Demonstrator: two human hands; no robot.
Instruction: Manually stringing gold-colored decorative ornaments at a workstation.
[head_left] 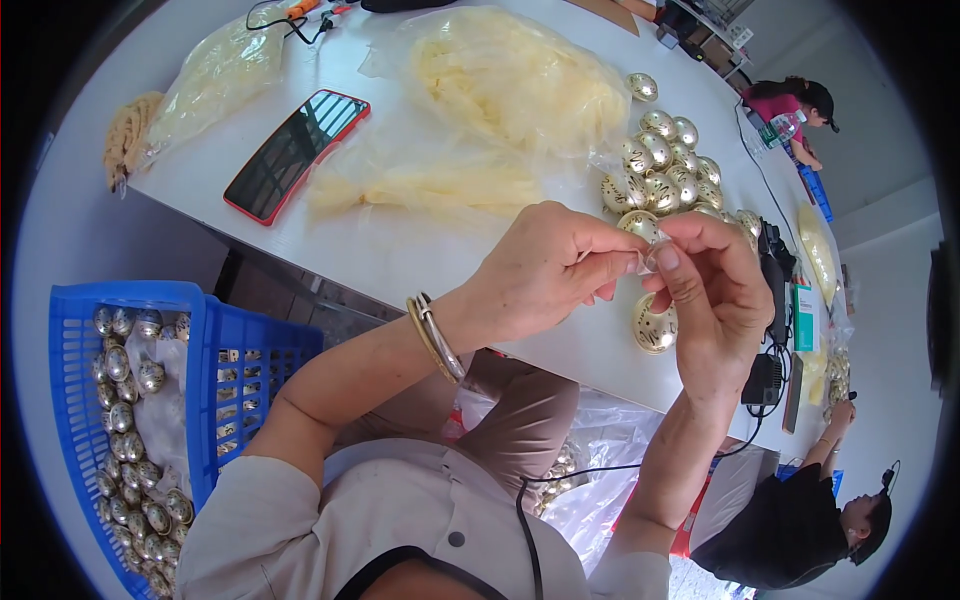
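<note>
Over the table's front edge, my left hand [545, 265] and my right hand [715, 285] meet with fingers closed. Between their fingertips is pinched a small translucent piece [650, 259], too small and partly hidden to tell its kind. Just behind the fingers shows a gold ball with dark markings [637, 222], partly covered; I cannot tell whether they touch. Another gold ball [655, 325] lies on the table beneath my right hand. Beyond the hands, several more such balls [662, 192] sit in a cluster.
Bags of pale yellow strips [510, 75] and a red-edged phone [295, 155] lie on the white table [330, 255]. A blue basket [200, 370] of gold balls stands at left. Cables and a black adapter [763, 380] are at right. Two people [790, 530] sit along the right side.
</note>
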